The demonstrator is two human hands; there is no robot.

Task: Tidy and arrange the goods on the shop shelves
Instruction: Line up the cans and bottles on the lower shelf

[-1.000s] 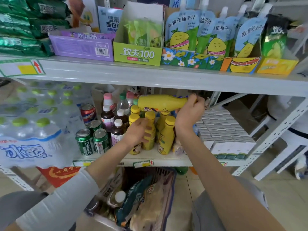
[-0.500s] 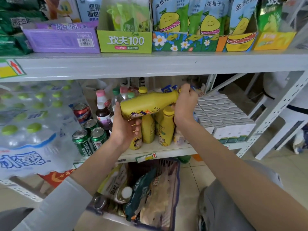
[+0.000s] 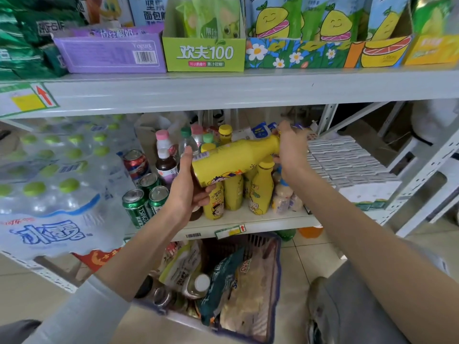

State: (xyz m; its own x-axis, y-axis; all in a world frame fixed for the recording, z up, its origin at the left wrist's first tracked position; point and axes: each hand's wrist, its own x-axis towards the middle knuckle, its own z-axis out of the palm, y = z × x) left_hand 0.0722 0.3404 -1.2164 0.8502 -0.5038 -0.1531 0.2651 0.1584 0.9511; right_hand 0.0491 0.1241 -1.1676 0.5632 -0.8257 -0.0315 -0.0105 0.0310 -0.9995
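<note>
Your left hand (image 3: 186, 192) curls round the base of the yellow bottle (image 3: 233, 160); your right hand (image 3: 291, 150) grips its cap end. The bottle lies almost level, cap end slightly raised, above the standing yellow bottles (image 3: 260, 192) near the front edge of the lower shelf (image 3: 260, 225). Green cans (image 3: 146, 202) stand to their left.

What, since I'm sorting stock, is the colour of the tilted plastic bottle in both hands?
Yellow, with a cartoon print: the tilted plastic bottle, head view.

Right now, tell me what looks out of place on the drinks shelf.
One yellow bottle is held sideways above the upright yellow bottles on the lower shelf: the left hand grips its base, the right hand its neck.
</note>
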